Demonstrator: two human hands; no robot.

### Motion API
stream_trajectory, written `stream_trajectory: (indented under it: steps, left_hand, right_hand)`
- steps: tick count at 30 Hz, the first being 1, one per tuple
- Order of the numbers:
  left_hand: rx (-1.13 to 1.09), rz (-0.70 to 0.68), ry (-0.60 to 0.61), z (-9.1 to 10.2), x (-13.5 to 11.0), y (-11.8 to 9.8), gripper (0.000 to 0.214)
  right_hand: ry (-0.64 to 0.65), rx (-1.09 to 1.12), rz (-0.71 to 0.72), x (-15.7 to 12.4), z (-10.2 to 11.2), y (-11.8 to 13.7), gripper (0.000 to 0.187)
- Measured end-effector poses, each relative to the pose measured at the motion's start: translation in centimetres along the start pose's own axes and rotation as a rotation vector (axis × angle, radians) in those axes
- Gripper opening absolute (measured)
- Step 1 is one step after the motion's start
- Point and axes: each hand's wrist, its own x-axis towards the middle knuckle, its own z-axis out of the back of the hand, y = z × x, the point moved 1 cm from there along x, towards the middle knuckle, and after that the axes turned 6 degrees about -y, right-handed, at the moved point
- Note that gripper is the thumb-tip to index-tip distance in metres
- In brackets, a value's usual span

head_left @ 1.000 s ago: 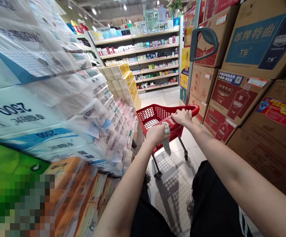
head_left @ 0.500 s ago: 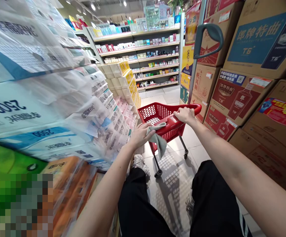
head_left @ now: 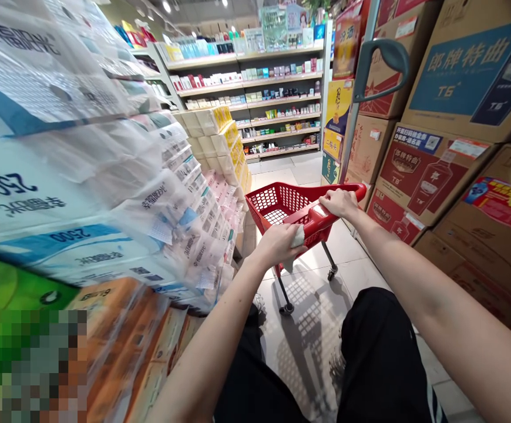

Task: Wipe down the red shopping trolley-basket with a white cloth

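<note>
A red plastic shopping basket on wheeled legs [head_left: 291, 207] stands in front of me, its openwork inside facing up. My left hand [head_left: 279, 244] is closed round a light grey-green cloth [head_left: 298, 236], pressed against the near red rim. Most of the cloth is hidden under the fingers; a corner hangs below them. Farther right along the same rim, my right hand [head_left: 339, 203] grips the red bar from above. A grey loop handle [head_left: 383, 70] on a metal pole rises at the basket's right side.
Plastic-wrapped tissue packs [head_left: 106, 147] are piled close on my left, with orange packs [head_left: 118, 329] lower down. Stacked cartons [head_left: 432, 164] wall the right side. Shelves of small goods [head_left: 246, 88] stand ahead, across the tiled floor [head_left: 291, 167].
My left hand has moved right along the rim and folded over the cloth, which earlier hung longer and more visibly. My right hand keeps its grip.
</note>
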Motion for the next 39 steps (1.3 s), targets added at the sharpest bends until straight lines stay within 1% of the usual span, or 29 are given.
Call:
stream_trajectory:
  steps: [2,4,8,11,13,15,19,22,24,26,28,31,33,35,37,39]
  left_hand:
    - [-0.024,-0.013,0.000,-0.2,0.4,-0.3,0.049]
    - [-0.088,-0.033,-0.027,-0.4,0.7,-0.5,0.051]
    - [-0.236,-0.082,-0.038,-0.9,0.6,0.4,0.051]
    - [-0.257,-0.062,-0.066,-1.4,0.3,1.3,0.048]
    - [-0.238,-0.031,-0.103,-1.8,0.1,1.4,0.045]
    - [-0.224,-0.003,-0.141,-2.2,0.1,0.8,0.042]
    - [-0.239,0.040,-0.218,-2.8,0.5,-1.2,0.048]
    - [-0.238,0.074,-0.259,-3.3,0.9,-2.6,0.048]
    - [-0.221,0.100,-0.278,-3.8,1.0,-3.4,0.045]
    - [-0.208,0.114,-0.299,-4.6,0.9,-4.1,0.040]
    - [-0.199,0.099,-0.327,-5.5,0.6,-4.7,0.037]
    - [-0.180,0.024,-0.355,-6.7,0.1,-5.1,0.047]
    - [-0.175,-0.052,-0.344,-7.3,-0.2,-4.6,0.050]
    - [-0.181,-0.102,-0.319,-7.6,-0.5,-3.2,0.050]
    - [-0.186,-0.081,-0.292,-7.7,-0.9,-1.0,0.049]
    - [-0.175,0.006,-0.259,-7.8,-1.4,1.4,0.044]
  right_hand:
    - [0.014,-0.011,0.024,0.2,0.2,-0.7,0.050]
    - [0.028,-0.014,0.055,0.4,0.4,-1.6,0.049]
    - [0.037,-0.011,0.133,0.7,0.7,-2.9,0.049]
    - [0.050,-0.026,0.148,0.8,0.8,-3.3,0.049]
    - [0.058,-0.030,0.148,0.9,0.9,-3.6,0.049]
    - [0.063,-0.023,0.148,1.1,1.0,-3.8,0.050]
    - [0.075,-0.042,0.085,0.9,1.2,-3.8,0.051]
    - [0.040,-0.069,-0.048,0.2,1.1,-2.5,0.055]
    - [0.037,-0.062,-0.159,-0.4,0.8,-1.3,0.063]
    - [0.035,-0.057,-0.232,-0.9,0.5,-0.4,0.072]
    - [0.017,-0.063,-0.235,-1.2,0.4,-0.1,0.073]
    - [0.016,-0.070,-0.178,-1.1,0.4,-0.8,0.060]
    - [0.029,-0.071,-0.132,-0.9,0.4,-1.5,0.055]
    - [0.045,-0.072,-0.092,-0.8,0.4,-2.2,0.053]
    - [0.064,-0.073,-0.060,-0.8,0.5,-2.7,0.052]
    - [0.084,-0.071,-0.035,-0.9,0.8,-3.1,0.050]
